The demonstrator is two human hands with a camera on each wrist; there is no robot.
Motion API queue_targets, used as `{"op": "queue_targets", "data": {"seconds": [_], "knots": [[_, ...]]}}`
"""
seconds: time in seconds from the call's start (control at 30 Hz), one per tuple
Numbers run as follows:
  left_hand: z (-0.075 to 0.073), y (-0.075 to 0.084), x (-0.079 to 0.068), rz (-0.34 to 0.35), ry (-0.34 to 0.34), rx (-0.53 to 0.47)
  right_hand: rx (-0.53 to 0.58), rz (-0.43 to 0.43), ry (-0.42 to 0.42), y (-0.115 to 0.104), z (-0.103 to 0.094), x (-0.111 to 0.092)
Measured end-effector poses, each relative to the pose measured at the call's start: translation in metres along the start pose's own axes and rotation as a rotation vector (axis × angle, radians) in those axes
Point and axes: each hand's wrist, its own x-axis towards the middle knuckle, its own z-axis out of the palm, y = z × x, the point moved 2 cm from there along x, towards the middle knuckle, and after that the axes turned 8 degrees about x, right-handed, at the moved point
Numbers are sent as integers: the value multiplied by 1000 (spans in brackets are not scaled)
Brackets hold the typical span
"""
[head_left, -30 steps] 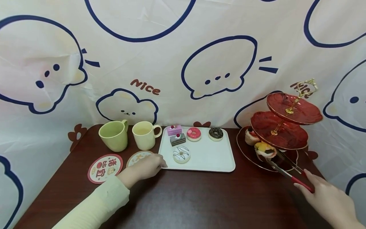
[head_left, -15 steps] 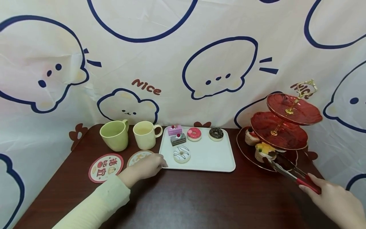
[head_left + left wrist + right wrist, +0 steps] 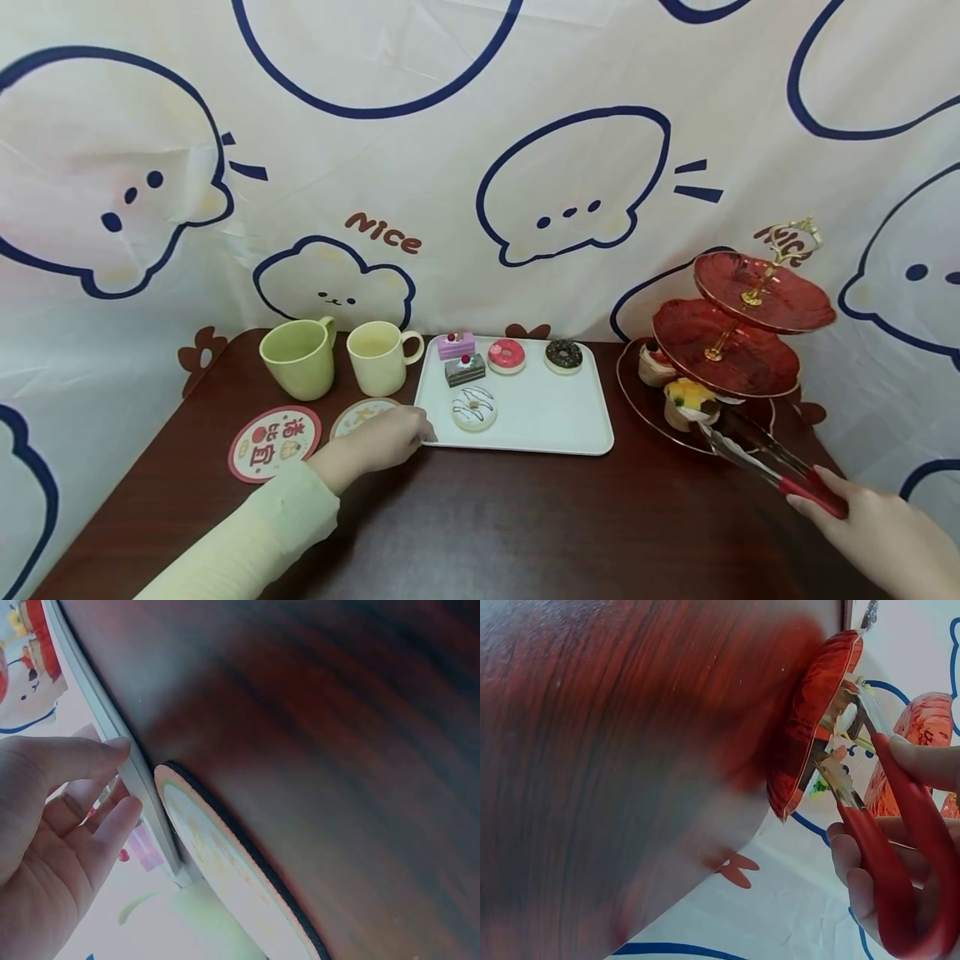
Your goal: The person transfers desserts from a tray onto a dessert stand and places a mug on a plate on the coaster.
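Note:
My left hand (image 3: 386, 442) holds the near left corner of a white tray (image 3: 555, 421), its thumb and fingertips at the rim in the left wrist view. With my right hand (image 3: 885, 525) I grip red-handled metal tongs (image 3: 885, 877), their arms spread apart. The tong tips reach over the lowest plate of a red three-tier stand (image 3: 765, 354), close beside a yellow-topped fruit tart (image 3: 686, 404) that sits upright there. Behind it on that plate stands another small tart (image 3: 655, 365) with a red topping. The middle tier partly covers both tarts from above.
On the tray lie a white donut (image 3: 474, 410), pink donut (image 3: 506, 356), chocolate donut (image 3: 563, 356), purple cake slice (image 3: 456, 346) and dark cake slice (image 3: 465, 370). Left stand a green mug (image 3: 300, 362), a yellow mug (image 3: 377, 362), a red-edged coaster (image 3: 274, 443) and another coaster (image 3: 225, 855).
The yellow-topped tart has gone from tilted between the tong tips to upright on the plate. The tongs have drawn back slightly toward me and right. My left hand stays on the tray.

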Motion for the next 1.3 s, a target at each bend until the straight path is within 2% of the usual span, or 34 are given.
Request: {"op": "queue_targets", "data": {"seconds": [0.2,0.33,0.6,0.8,1.03,1.3], "knots": [[0,0,1,-6,-13,0,3,60,4,3,-3,-7],[-1,1,1,-11,-17,-6,-12,60,21,0,-7,-12],[-2,0,2,-17,-24,-28,-16,46,-21,-14,-10,-18],[-1,0,2,-2,-18,-29,-23,-1,-31,-24,-11,-18],[0,-1,0,35,8,-6,-59,-83,39,-42,-12,-14],[1,-2,2,18,-11,-24,-75,-208,128,-81,-24,-15]]}}
